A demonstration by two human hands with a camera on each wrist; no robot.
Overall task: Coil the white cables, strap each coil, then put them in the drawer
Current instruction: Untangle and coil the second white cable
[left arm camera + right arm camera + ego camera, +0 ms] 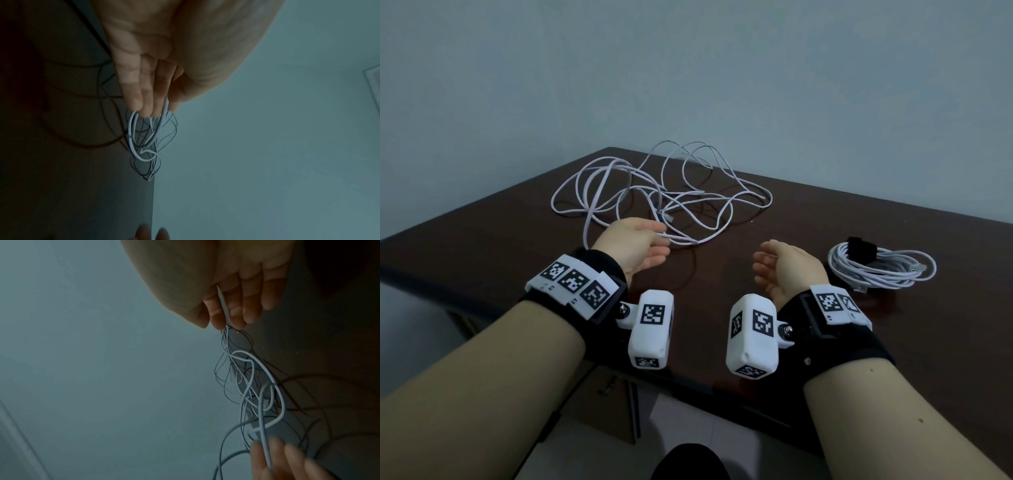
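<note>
A loose white cable [661, 195] lies in tangled loops on the far middle of the dark wooden table [825, 212]. My left hand [662, 240] reaches into its near edge with straight fingers. One strand [265, 451] runs across those fingers, between them and the thumb. My right hand [762, 263] hovers open over bare table, palm turned left, holding nothing. A second white cable [880, 270], coiled and bound with a black strap [861, 248], lies just right of that hand. In the left wrist view the tangle [144, 142] sits just beyond my fingertips [137, 104].
The table stands in a corner against a pale wall [688, 68]. Its near edge runs under my wrists. Below it, on the left, is a brown cabinet front with a metal handle [606, 387]. The floor [688, 421] is light.
</note>
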